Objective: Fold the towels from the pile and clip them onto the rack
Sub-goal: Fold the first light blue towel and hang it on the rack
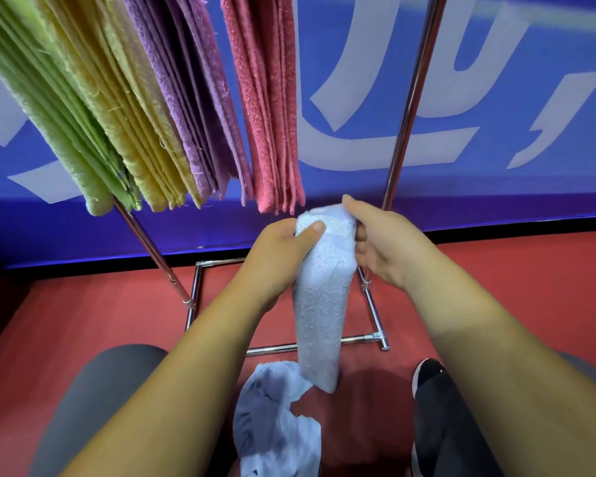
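Hanging from both hands, a pale blue towel (320, 304) is shown folded into a narrow strip in front of the rack (406, 125). Its upper end, marked by a woven herringbone band, is held just below the hanging pink towels (265, 98), while its lower end reaches down to the pile (272, 418).

The left hand (283, 242) is closed around the left edge of the upper end, with the thumb pressed flat on the band and the fingers hidden behind the cloth. The right hand (382, 242) is closed on the right edge, which is pinched between the thumb and a forefinger curled over the top. The other right fingers are hidden.

The pile, made of crumpled pale blue cloth, is seen on the red floor (100, 304) between the person's legs, beside a black shoe (430, 376).

Four groups of folded towels are hung side by side across the upper left of the rack: green towels (49, 115), yellow towels (124, 115), purple towels (186, 98) and the pink ones, nearest the hands. How they are fastened cannot be told, as their tops are cut off by the frame.

The rack's chrome uprights and floor bars are seen behind the hands. A blue banner (513, 98) with large white characters is stretched behind the rack.
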